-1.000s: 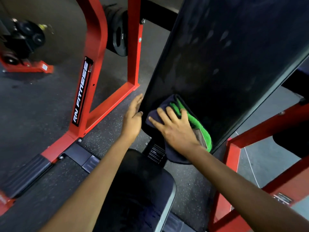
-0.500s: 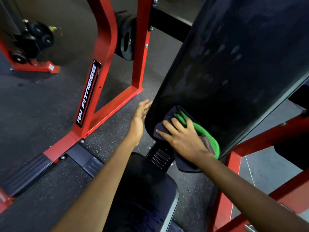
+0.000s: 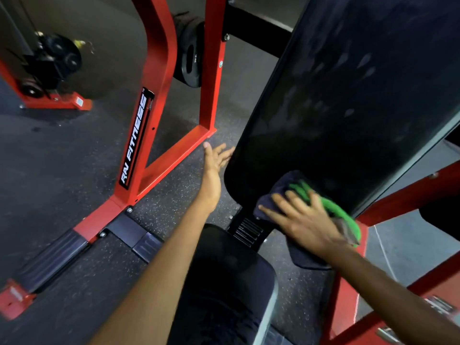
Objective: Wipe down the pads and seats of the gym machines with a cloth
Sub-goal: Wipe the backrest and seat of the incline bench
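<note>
A tall black back pad point(image 3: 348, 100) of a gym machine slopes up to the right, with smudges on its surface. My right hand point(image 3: 301, 220) lies flat with spread fingers on a dark blue and green cloth point(image 3: 343, 215), pressing it against the pad's lower end. Part of the cloth hangs below the pad's edge. My left hand point(image 3: 214, 160) is open beside the pad's lower left edge, fingertips at the edge; I cannot tell if they touch it. The black seat point(image 3: 224, 282) lies below, between my forearms.
A red machine frame point(image 3: 159, 100) labelled RN FITNESS stands to the left, with a black weight plate point(image 3: 190, 58) behind it. More red bars point(image 3: 388, 205) run at the right. Another weight machine point(image 3: 49, 63) sits far left on the dark speckled rubber floor point(image 3: 62, 158).
My right hand has slid the cloth slightly rightward along the pad's lower end. My left hand has spread its fingers and stays by the pad's left edge.
</note>
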### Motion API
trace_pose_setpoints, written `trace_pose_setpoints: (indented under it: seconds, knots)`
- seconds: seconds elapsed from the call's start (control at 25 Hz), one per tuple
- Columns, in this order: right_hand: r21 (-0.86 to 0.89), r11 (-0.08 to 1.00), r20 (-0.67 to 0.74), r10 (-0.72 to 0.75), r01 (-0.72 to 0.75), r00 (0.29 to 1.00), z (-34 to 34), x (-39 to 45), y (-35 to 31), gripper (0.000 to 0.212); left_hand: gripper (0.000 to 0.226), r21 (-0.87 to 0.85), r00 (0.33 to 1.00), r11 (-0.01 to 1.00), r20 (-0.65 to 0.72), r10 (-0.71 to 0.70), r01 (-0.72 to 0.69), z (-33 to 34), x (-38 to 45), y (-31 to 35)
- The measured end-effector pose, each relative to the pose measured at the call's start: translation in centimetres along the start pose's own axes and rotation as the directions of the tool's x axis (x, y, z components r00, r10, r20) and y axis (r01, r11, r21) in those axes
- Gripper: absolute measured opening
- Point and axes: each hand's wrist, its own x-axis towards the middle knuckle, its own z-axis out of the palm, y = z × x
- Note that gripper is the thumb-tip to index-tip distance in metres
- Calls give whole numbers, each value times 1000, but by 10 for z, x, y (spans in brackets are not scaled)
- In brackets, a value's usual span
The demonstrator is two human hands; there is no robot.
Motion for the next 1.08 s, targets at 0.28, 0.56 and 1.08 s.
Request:
trace_pose_setpoints:
  seconds: [0.28,0.56,1.08]
  knots:
    - [-11,999,-76,50,-51,996,25,32,-47,41,58,77,986,985,-56,158,-154,8,-4,-15]
    - [-45,921,-92,383,-388,919,3,-24,-20,47,72,217,960,941,-52,275,-258,20,-5,-31]
    - [20,829,-176,553,-559,814,-7,-48,20,44,69,635,938,712,58,342,-299,19,-18,-41]
